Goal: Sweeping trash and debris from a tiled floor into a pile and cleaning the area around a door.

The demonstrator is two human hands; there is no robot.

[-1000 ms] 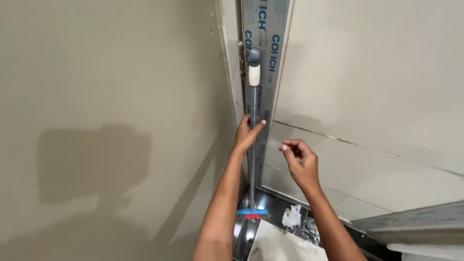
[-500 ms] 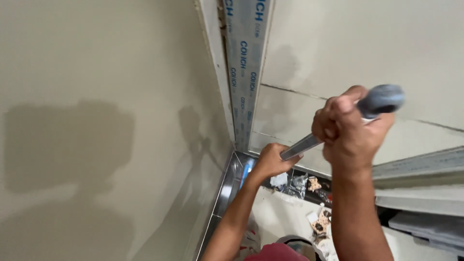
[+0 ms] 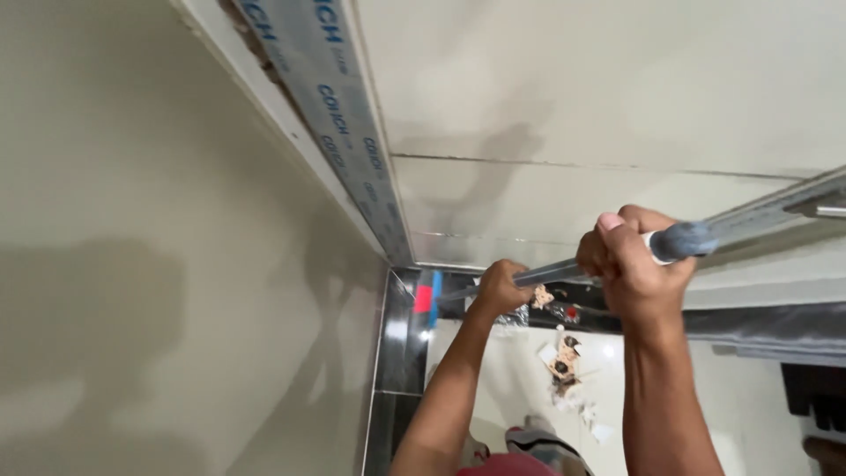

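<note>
- My right hand (image 3: 636,264) is fisted tight round the top of the broom handle (image 3: 564,267), fingers fully curled, the grey end cap (image 3: 686,240) poking out just past the knuckles.
- My left hand (image 3: 500,288) is clamped on the same handle further down, fingers wrapped all the way round, nothing else in it.
- Beyond the left fingers the handle runs down to the blue broom head (image 3: 434,295) with its red bristles, sitting right in the corner where the dark floor strip (image 3: 401,335) meets the wall (image 3: 176,264).
- Progress-wise, I'd say barely going: a heap of paper scraps and debris (image 3: 561,353) lies on the white floor (image 3: 511,370) below the fingers, not gathered up.
- Room to move looks tight: wall close on the left of the fingers, taped metal frame (image 3: 352,150) above them, panels behind, a metal ledge (image 3: 775,211) just right of my right fist. Open floor is only the white patch underneath.
</note>
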